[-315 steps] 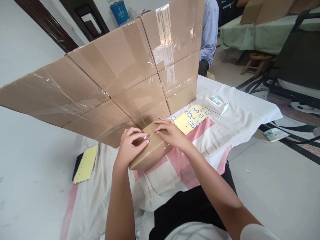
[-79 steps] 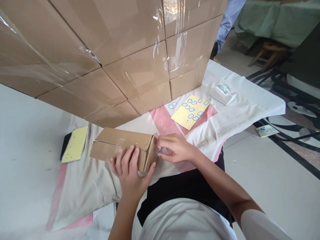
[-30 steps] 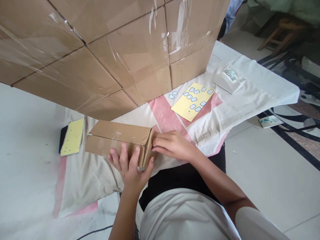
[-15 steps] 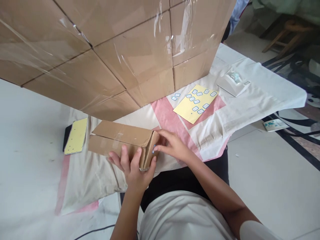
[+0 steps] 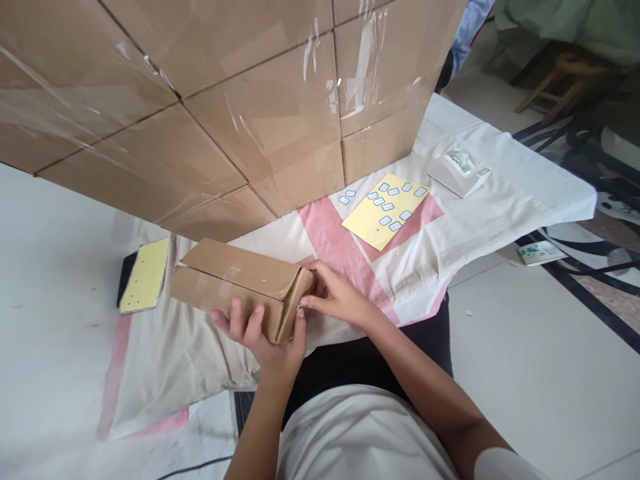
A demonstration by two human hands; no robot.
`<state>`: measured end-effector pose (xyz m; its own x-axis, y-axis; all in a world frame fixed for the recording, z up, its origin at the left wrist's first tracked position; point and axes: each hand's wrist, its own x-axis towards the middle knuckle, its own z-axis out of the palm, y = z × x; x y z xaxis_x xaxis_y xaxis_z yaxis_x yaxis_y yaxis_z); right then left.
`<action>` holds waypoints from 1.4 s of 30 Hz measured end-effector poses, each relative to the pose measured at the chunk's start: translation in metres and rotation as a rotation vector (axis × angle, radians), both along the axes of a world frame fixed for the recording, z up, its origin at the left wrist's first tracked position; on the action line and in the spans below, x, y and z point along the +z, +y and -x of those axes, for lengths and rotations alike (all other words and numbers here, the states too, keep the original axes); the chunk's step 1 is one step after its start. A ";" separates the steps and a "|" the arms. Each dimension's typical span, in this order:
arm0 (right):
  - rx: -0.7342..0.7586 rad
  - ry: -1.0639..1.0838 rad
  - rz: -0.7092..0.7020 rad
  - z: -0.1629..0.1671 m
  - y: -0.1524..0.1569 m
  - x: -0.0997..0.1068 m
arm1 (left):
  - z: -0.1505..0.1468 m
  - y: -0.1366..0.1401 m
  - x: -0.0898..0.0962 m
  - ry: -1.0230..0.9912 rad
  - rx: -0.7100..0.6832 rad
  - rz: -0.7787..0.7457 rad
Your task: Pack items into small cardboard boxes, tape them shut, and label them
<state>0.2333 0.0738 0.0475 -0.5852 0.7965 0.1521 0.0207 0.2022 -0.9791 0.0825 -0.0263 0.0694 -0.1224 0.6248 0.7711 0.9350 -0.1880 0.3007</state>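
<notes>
A small closed cardboard box (image 5: 240,268) lies tilted over the table's front edge. My left hand (image 5: 267,340) is wrapped round its near side, fingers along the long face and thumb up against the narrow end. At that same end, my right hand (image 5: 340,297) has its index finger on the far corner and its thumb near the left thumb. A small blue-edged sticker (image 5: 299,305) shows at the thumb tips, mostly covered. To the right lies a yellow sheet (image 5: 361,223) bearing several such stickers, with two loose stickers (image 5: 347,197) beside it.
A tall stack of taped cardboard boxes (image 5: 280,127) rises behind the work. A white tape dispenser (image 5: 453,175) stands at the right on the cloth-covered table (image 5: 520,173). Another yellow sheet (image 5: 146,275) lies on a dark object at the left. A wooden stool (image 5: 565,80) is further back.
The left thumb has moved up the box's end towards the right thumb. The sticker there is now more hidden. The whole view has shifted slightly.
</notes>
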 end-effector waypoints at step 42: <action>-1.570 -0.083 0.024 -0.290 -0.037 -0.127 | -0.409 0.323 0.025 -0.125 -0.948 0.331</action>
<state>0.5238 0.0370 -0.0797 0.7911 0.5951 0.1414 0.2384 -0.0871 -0.9673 0.4913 0.2967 0.0945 0.4676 0.6866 0.5568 0.4020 -0.7261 0.5578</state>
